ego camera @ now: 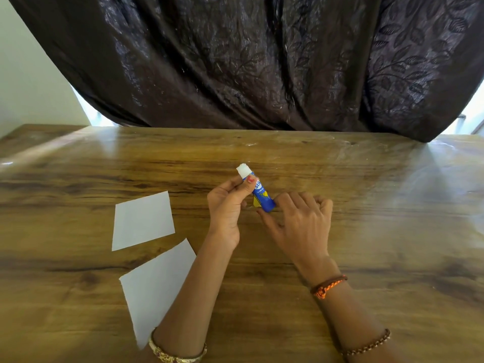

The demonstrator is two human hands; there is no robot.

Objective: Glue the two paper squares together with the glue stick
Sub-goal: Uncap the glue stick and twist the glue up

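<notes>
A blue and yellow glue stick (262, 196) with a white cap end is held tilted above the wooden table (366, 205). My left hand (226, 208) pinches it near the white top with thumb and fingers. My right hand (298, 221) has its thumb and forefinger at the stick's lower end, other fingers spread. Two white paper squares lie flat at the left: one (142, 221) farther from me, the other (154, 286) nearer, partly under my left forearm. The squares are apart from each other.
A dark brown curtain (262, 61) hangs behind the table's far edge. A pale wall (23, 74) stands at the far left. Bracelets sit on both wrists.
</notes>
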